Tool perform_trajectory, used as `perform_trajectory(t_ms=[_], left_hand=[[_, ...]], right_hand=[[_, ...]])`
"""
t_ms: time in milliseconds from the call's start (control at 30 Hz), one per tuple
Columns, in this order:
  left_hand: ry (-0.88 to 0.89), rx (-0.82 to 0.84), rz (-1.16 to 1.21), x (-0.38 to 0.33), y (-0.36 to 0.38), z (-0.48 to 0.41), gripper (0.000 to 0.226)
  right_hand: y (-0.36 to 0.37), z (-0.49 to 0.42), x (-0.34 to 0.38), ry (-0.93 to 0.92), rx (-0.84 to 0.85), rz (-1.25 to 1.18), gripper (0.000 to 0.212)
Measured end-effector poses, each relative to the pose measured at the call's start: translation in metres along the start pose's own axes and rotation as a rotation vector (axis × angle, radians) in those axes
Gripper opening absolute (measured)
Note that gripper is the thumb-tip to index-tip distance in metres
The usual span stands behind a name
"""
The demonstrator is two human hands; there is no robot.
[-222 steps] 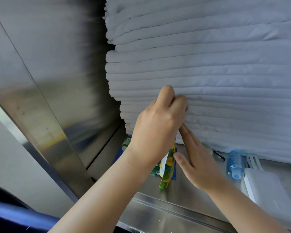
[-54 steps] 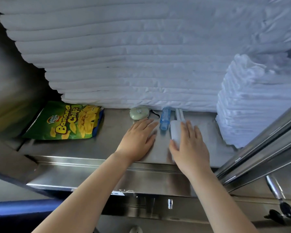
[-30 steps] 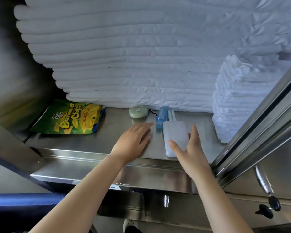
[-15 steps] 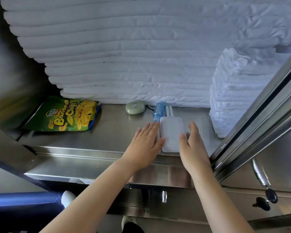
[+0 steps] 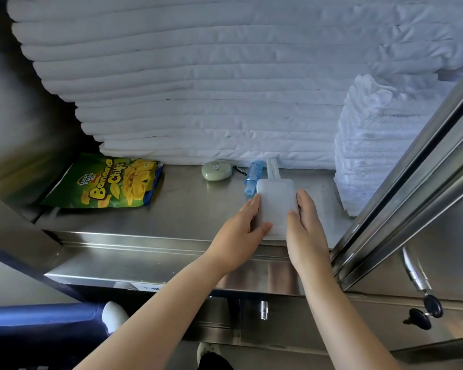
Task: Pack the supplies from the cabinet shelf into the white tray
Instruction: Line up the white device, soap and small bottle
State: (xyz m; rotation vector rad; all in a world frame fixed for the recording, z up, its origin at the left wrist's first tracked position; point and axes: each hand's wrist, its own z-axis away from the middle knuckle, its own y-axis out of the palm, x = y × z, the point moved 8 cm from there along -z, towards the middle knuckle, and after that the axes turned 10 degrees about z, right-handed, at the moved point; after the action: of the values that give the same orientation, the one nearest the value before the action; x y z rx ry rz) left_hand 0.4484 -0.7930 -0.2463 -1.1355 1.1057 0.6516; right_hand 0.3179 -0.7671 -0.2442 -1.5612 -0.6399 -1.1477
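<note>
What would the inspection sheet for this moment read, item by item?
Surface: steel cabinet shelf, items lying on it.
Job's things: white tray near the front edge; banana chips bag at left; pale green round case and small blue bottle at the back, none in the tray yet.
Clutter: nothing seen.
Hands: left hand grips the tray's left edge, right hand its right edge.
Cables: nothing seen.
Surroundings: folded white linen stacked behind, towel stack at right, steel door frame, keys below.

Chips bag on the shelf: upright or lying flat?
Lying flat: the banana chips bag rests face up on the steel shelf, its printed front fully readable.
</note>
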Motion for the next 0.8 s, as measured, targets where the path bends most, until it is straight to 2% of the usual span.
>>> perform_trajectory(t_ms=[167, 367, 533, 800], left_hand=[[0.102, -0.102, 0.051, -0.006, -0.013, 0.008, 0.076], [0.174, -0.263, -0.012, -0.008, -0.033, 0.017, 0.085], [0.2, -0.289, -0.023, -0.01, -0.037, 0.023, 0.077], [0.234, -0.427, 0.09, -0.004, -0.058, 0.027, 0.072]], right_hand=[[-0.001, 0.002, 0.016, -0.158, -0.095, -0.111, 0.06], [0.0, 0.002, 0.034, -0.315, -0.129, -0.129, 0.052], [0.0, 0.009, 0.038, -0.363, -0.122, -0.199, 0.052], [0.005, 0.01, 0.044, -0.402, -0.04, -0.266, 0.053]])
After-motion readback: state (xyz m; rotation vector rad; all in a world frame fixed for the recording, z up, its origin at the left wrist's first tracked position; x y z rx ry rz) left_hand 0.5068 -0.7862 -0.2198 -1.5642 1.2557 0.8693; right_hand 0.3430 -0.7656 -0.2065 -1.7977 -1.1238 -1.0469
